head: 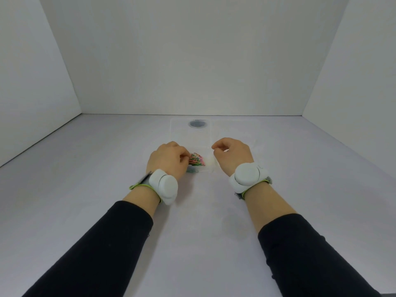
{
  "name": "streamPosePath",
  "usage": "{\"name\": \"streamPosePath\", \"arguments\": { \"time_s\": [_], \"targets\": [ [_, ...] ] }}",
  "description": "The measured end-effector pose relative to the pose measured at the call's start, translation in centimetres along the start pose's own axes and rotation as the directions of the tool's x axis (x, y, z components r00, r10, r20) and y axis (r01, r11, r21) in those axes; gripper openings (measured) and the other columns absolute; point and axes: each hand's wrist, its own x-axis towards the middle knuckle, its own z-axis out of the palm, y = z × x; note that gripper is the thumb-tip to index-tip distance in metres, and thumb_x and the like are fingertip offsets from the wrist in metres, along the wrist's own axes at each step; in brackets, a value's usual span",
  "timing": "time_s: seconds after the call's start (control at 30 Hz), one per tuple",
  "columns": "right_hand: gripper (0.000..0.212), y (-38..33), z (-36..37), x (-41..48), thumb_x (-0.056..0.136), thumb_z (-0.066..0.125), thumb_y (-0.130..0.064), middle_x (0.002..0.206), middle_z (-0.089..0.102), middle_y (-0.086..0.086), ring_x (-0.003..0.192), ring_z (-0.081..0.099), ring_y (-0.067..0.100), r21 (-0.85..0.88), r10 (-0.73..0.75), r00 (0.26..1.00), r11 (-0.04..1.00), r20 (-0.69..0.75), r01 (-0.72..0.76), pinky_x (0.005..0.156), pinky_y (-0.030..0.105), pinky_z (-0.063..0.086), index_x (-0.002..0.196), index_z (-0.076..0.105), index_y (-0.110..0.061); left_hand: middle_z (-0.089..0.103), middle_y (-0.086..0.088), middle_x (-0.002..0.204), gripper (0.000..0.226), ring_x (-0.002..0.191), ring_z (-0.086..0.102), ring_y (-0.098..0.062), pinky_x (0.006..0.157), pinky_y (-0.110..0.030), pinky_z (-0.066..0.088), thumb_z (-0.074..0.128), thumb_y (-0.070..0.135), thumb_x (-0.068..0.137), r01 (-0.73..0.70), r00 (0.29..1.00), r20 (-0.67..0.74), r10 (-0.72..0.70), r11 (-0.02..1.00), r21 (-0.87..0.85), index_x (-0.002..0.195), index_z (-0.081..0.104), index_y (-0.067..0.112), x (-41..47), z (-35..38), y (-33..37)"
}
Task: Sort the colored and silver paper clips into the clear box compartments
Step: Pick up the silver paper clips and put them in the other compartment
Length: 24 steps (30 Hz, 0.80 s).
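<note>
A clear plastic box (177,133) with compartments lies on the white table, reaching from the hands toward the back wall. A pile of colored paper clips (196,159) fills its near left compartment. A few more clips (192,170) lie at the box's near edge. My left hand (168,160) rests at the box's left side, fingertips curled and touching the colored pile; whether it grips a clip is hidden. My right hand (232,154) hovers over the box's right side, fingers curled in a pinch, with nothing visible in them. I can see no silver clips apart from the pile.
A dark round spot (197,124) shows through the far end of the box. White walls close the table on the left, back and right. Both wrists carry white round devices (164,186) on green-edged straps.
</note>
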Motion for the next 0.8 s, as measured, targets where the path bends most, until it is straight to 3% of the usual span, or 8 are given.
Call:
{"name": "streamPosePath", "arguments": {
  "time_s": [0.13,0.27,0.4,0.5,0.6,0.7,0.8],
  "targets": [
    [0.023,0.1,-0.1,0.0,0.081,0.048,-0.014,0.085,0.059,-0.007,0.072,0.055,0.017,0.006,0.003,1.0,1.0,0.003,-0.003,0.066,0.025,0.041,0.09,0.068,-0.022,0.062,-0.006,0.107,0.021,0.1,0.053,-0.027,0.084,-0.04,0.046,0.049,0.017,0.084,-0.034,0.997,-0.065,0.031,0.998,-0.053,0.093,0.068,0.016,-0.5,-0.1,0.7],
    [0.023,0.1,-0.1,-0.2,0.08,0.049,-0.015,0.083,0.059,-0.009,0.071,0.055,0.015,0.012,0.004,1.0,1.0,0.005,-0.004,0.064,0.022,0.04,0.088,0.068,-0.023,0.062,-0.005,0.107,0.02,0.097,0.053,-0.027,0.081,-0.037,0.045,0.051,0.018,0.083,-0.157,0.981,-0.123,0.152,0.987,-0.04,0.096,0.066,0.016,-1.1,0.3,2.3],
    [0.021,0.4,-1.2,-0.1,0.081,0.05,-0.016,0.081,0.059,-0.01,0.07,0.054,0.009,0.004,-0.018,0.999,1.0,0.043,0.018,0.056,0.016,0.037,0.089,0.068,-0.025,0.061,-0.004,0.11,0.025,0.099,0.052,-0.026,0.08,-0.036,0.043,0.049,0.019,0.085,-0.307,0.946,-0.095,0.31,0.951,0.045,0.104,0.065,0.016,-1.7,0.8,4.0],
    [0.017,1.1,-2.7,-0.1,0.081,0.054,-0.016,0.07,0.054,-0.015,0.063,0.049,0.001,0.002,-0.057,0.991,0.998,0.119,0.057,0.056,0.014,0.035,0.084,0.067,-0.028,0.061,-0.007,0.109,0.024,0.101,0.052,-0.027,0.079,-0.036,0.043,0.05,0.015,0.085,-0.364,0.93,-0.071,0.362,0.931,-0.03,0.103,0.065,0.014,-2.4,1.2,5.5],
    [0.011,2.0,-4.7,-0.4,0.08,0.061,-0.019,0.064,0.051,-0.012,0.059,0.048,0.003,-0.014,-0.051,0.978,0.998,0.203,0.055,0.056,0.015,0.035,0.081,0.068,-0.027,0.061,-0.008,0.107,0.023,0.097,0.054,-0.026,0.081,-0.036,0.046,0.051,0.012,0.083,-0.358,0.932,0.001,0.362,0.922,-0.149,0.101,0.066,0.013,-2.9,1.4,6.8],
    [0.005,2.8,-6.6,-0.8,0.078,0.066,-0.024,0.064,0.053,-0.01,0.061,0.052,0.008,-0.047,-0.015,0.959,0.998,0.282,0.029,0.06,0.019,0.04,0.078,0.067,-0.029,0.065,-0.009,0.099,0.023,0.086,0.059,-0.025,0.078,-0.028,0.046,0.052,0.005,0.079,-0.31,0.938,0.066,0.339,0.91,-0.274,0.093,0.071,0.011,-3.0,1.5,7.4],
    [0.005,2.9,-7.9,-1.1,0.074,0.071,-0.03,0.063,0.06,-0.009,0.058,0.058,0.009,0.002,-0.007,0.972,1.0,0.234,0.006,0.059,0.021,0.044,0.077,0.067,-0.027,0.066,-0.008,0.097,0.023,0.08,0.06,-0.023,0.075,-0.025,0.046,0.056,0.006,0.076,-0.258,0.943,0.118,0.312,0.906,-0.336,0.092,0.072,0.013,-3.2,1.6,7.8]
  ]
}}
